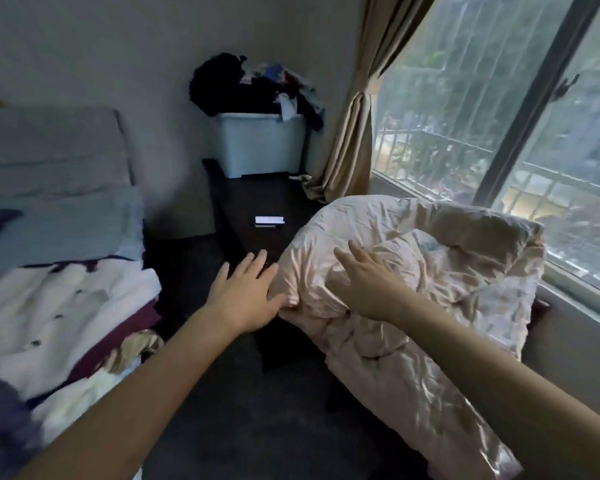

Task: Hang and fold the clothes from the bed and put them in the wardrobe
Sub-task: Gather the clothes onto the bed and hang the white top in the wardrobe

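**Two hands on the pink blanket**

A shiny pink blanket [413, 289] lies bunched and wrinkled on a dark table [250, 202]. Its long way runs from near the person up toward the window [499, 116]. The left hand [246, 292] is open, fingers straight, and its thumb touches the blanket's left edge. The right hand [364, 282] lies flat and open on top of the blanket. Left of the blanket, a white coat [59, 306] with dark buttons lies spread on the bed [49, 202].

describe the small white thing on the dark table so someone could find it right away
Start at the window and go left to the dark table under the pale blue bin. The small white card lies flat there, the only bright thing on its top.
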